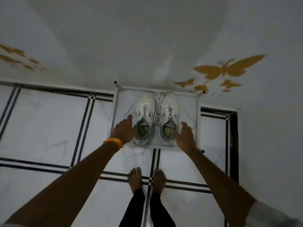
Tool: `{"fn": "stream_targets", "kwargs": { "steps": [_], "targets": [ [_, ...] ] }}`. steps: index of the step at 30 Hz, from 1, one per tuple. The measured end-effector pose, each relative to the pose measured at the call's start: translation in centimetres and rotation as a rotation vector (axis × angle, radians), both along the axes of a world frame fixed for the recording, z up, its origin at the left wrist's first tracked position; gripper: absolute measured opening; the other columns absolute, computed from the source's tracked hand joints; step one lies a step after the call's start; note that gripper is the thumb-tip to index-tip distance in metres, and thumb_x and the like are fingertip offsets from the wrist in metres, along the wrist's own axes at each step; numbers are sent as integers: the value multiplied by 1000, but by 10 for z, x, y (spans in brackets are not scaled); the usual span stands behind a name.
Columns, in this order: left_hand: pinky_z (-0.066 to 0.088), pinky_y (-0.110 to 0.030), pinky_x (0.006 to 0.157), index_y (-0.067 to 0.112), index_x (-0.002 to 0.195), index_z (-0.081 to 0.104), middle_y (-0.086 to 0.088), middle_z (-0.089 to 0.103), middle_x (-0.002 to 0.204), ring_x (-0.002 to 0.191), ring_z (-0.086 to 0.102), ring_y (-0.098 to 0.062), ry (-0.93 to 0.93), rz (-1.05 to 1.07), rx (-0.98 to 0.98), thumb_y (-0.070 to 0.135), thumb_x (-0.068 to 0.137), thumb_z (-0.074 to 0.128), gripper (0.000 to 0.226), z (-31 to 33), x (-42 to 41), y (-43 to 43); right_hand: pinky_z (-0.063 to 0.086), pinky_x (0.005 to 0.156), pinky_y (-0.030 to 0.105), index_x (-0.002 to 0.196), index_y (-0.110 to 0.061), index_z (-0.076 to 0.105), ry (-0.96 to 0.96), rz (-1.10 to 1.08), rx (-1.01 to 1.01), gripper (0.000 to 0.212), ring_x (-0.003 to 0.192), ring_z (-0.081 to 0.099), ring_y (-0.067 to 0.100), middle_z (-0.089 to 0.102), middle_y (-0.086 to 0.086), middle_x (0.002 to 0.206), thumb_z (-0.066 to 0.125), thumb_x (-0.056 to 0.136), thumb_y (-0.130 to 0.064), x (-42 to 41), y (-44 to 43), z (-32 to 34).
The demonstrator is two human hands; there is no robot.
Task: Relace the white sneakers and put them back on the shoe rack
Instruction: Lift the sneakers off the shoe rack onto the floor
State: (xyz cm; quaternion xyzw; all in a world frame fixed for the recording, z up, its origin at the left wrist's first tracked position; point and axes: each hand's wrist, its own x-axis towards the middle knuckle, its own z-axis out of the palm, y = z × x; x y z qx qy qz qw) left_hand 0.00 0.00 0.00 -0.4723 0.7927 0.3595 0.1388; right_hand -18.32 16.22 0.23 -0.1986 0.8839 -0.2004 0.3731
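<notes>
Almost done or just starting: both hands flank the white sneakers [156,117] on top of the shoe rack [197,118].

Mid-frame, the pair sits side by side, toes toward the wall, laces trailing loose over the rack top. The left hand [124,129] touches the outer side of the left shoe, fingers spread; the right hand [185,136] lies open just beside the right shoe. Neither seems to grip anything, though blur leaves contact unclear. A loose lace could snag on the rack frame, or a nudged shoe could slide off the front edge.
</notes>
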Motion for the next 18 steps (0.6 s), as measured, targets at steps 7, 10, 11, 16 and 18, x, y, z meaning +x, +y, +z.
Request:
{"fn": "stream_targets", "kwargs": {
  "steps": [7,10,11,16,18],
  "targets": [
    [52,-46,79,7,127,41,-23,66,106,94,64,-43,-35,60,-73,19,88,56,43,-119,-25,0,43,77,31,128,-2,45,129,56,7,38,105,60,37,58,22,116,55,91,-8,-22,-2,-133],
    [54,-49,83,6,128,44,-23,67,106,94,64,-44,24,81,-106,14,88,57,43,-133,-24,-2,48,80,34,127,0,49,200,59,-91,35,103,62,35,63,20,113,51,93,-6,-26,1,-148],
    [54,-49,84,5,127,45,-23,68,107,96,64,-43,46,67,-114,14,89,56,41,-134,-24,-1,50,84,36,128,0,50,210,76,-118,35,103,62,35,64,20,113,51,93,-5,-26,2,-149],
    [55,-46,85,3,117,50,-21,68,107,95,66,-40,150,100,-111,15,94,51,26,-108,-19,25,52,94,41,132,-6,50,178,125,-171,34,109,62,30,64,14,119,48,98,-11,-8,19,-125],
    [53,-46,81,2,112,50,-22,68,105,93,65,-42,172,125,-122,12,94,49,22,-91,-12,44,49,94,34,138,-9,46,174,131,-181,39,113,60,27,62,12,124,47,99,-11,8,33,-106]
  ]
}}
